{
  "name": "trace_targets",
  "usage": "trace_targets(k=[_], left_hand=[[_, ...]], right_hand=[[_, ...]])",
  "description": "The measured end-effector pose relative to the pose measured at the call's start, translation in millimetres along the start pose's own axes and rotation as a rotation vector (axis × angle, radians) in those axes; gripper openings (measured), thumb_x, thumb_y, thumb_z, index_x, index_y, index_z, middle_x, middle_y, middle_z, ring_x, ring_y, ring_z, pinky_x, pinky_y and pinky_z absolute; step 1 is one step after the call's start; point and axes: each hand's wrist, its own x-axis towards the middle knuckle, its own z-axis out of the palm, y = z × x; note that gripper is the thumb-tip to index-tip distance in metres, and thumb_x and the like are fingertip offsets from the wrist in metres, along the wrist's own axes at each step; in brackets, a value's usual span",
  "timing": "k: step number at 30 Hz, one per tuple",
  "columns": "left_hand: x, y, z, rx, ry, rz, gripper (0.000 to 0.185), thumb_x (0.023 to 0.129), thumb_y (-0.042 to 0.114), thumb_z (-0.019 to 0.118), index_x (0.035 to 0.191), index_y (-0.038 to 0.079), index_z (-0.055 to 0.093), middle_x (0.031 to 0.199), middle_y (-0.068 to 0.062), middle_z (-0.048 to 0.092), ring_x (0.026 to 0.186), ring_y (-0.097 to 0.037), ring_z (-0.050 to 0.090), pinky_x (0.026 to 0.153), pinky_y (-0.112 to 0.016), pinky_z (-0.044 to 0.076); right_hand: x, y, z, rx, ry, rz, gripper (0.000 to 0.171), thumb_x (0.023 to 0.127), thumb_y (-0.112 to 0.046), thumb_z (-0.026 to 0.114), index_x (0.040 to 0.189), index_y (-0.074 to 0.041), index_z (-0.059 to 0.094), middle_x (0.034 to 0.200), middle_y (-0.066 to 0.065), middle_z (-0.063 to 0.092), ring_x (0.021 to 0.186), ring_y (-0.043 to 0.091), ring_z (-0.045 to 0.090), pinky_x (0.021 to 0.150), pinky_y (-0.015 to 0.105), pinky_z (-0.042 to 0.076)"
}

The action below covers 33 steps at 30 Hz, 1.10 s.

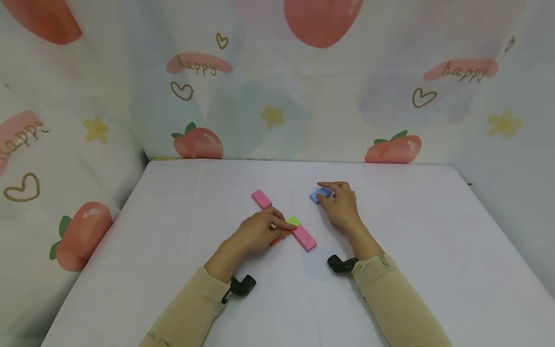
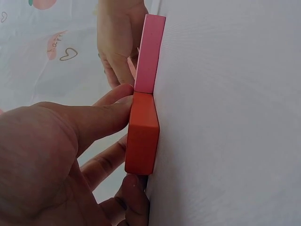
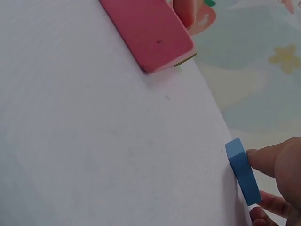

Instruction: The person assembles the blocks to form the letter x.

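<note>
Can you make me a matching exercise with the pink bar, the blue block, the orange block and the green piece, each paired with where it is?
Things:
1 pink bar
2 blue block
3 orange block
4 green piece

Places:
A at the right hand's fingertips
B on the pink bar
C slanting across the table's middle
D under the left hand's fingers

Pairs: 1-C, 2-A, 3-D, 4-B

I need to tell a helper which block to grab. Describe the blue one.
On the white table, look right of the long pink block, under the right hand. The blue block lies there alone, short and flat, the only blue piece.
</note>
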Motion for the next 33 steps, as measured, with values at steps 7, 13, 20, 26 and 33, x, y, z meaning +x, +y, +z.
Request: trace_targets(k=[7,13,20,26,33], left_hand=[[-1.4,1.3,0.1,-0.012,0.009,-0.013,0.023,0.092,0.031,0.065,0.11,0.046,0.07,0.117,0.013,0.055,0.105,-0.011,0.053,0.082,-0.03,0.044],[-3.0,2.2,1.4,-0.031,0.006,-0.03,0.024,0.092,0.029,0.065,0.11,0.044,0.071,0.118,0.013,0.055,0.104,-0.011,0.053,0.081,-0.03,0.044],[-4.9,1.8,0.2,-0.024,0.009,-0.039,0.024,0.092,0.03,0.065,0.11,0.046,0.071,0.117,0.013,0.055,0.105,-0.012,0.053,0.082,-0.03,0.044],[-4.5,0.0,-0.2,-0.034,0.011,-0.036,0.024,0.092,0.03,0.065,0.109,0.045,0.071,0.118,0.013,0.055,0.106,-0.012,0.054,0.083,-0.031,0.044],[-2.5,0.2,-2.1,-0.04,0.008,-0.02,0.023,0.093,0.03,0.065,0.11,0.045,0.071,0.117,0.013,0.055,0.107,-0.012,0.053,0.086,-0.033,0.044]], right_hand=[[-1,-3,-3,-0.037,-0.004,-0.018,0.034,0.095,-0.033,0.06,0.126,-0.02,0.065,0.135,0.016,0.045,0.107,0.031,0.044,0.08,0.037,0.034],[-5,-6,-4,-0.061,-0.009,-0.031,0.035,0.095,-0.033,0.06,0.126,-0.016,0.066,0.133,0.016,0.047,0.106,0.031,0.046,0.083,0.041,0.036],[-4,-9,-3,-0.095,-0.005,-0.038,0.034,0.094,-0.032,0.063,0.124,-0.016,0.067,0.131,0.015,0.05,0.104,0.032,0.045,0.081,0.04,0.036],[-4,-12,-4,-0.113,-0.017,-0.051,0.033,0.093,-0.03,0.064,0.122,-0.014,0.069,0.13,0.018,0.05,0.104,0.035,0.046,0.081,0.042,0.037],[-2,-13,-8,-0.115,-0.029,-0.045,0.032,0.092,-0.03,0.065,0.12,-0.015,0.07,0.127,0.016,0.051,0.1,0.031,0.048,0.081,0.041,0.038]])
